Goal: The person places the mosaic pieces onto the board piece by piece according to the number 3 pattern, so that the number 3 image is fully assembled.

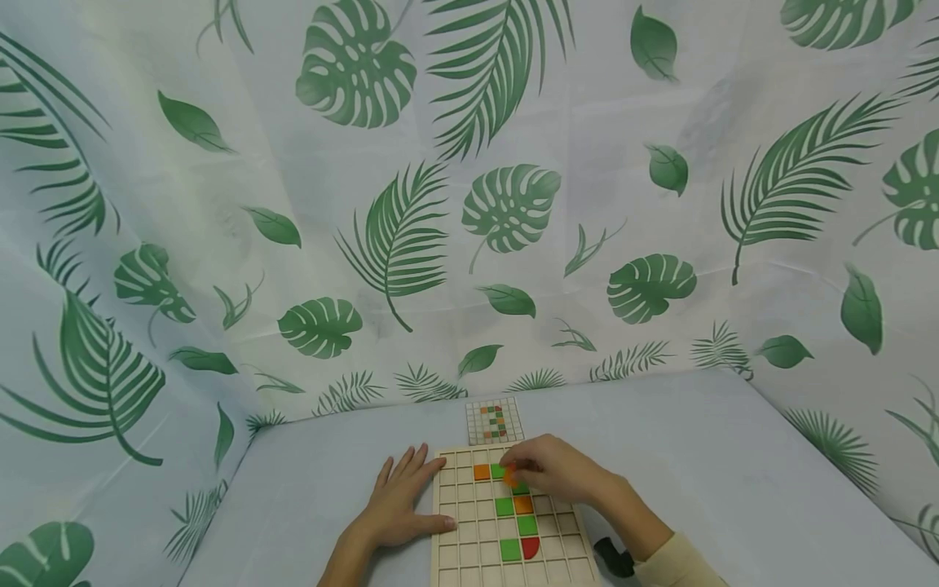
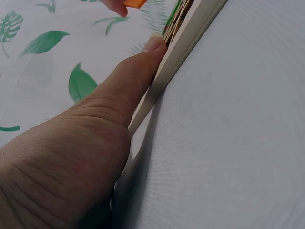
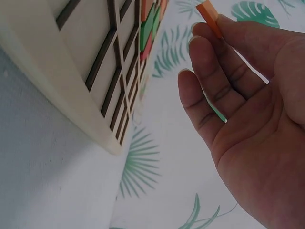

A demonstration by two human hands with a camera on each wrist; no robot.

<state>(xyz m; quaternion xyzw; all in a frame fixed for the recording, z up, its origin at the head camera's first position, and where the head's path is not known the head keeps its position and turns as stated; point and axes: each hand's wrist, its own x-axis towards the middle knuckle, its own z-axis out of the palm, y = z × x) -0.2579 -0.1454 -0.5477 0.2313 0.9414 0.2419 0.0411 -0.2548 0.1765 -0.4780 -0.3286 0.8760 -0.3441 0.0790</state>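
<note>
My right hand (image 1: pixel 553 471) pinches an orange tile (image 3: pixel 209 18) between thumb and index finger, above the upper part of a wooden grid board (image 1: pixel 467 556). The tile's exact shape is partly hidden by the fingers. In the board's cells lie several green tiles (image 1: pixel 504 506), an orange tile (image 1: pixel 481 472), another orange tile (image 1: pixel 523 505) and a red tile (image 1: pixel 531 548) with a rounded corner. At the board's left edge rests my left hand (image 1: pixel 396 509), fingers spread and straight; its thumb touches the rim, as the left wrist view also shows.
Just beyond the board lies a small pattern card (image 1: pixel 477 412) showing a grid with coloured cells. A black object (image 1: pixel 614 558) sits beside the right sleeve (image 1: pixel 675 562). Leaf-printed cloth (image 1: pixel 440 269) surrounds the pale table surface (image 1: pixel 682 456).
</note>
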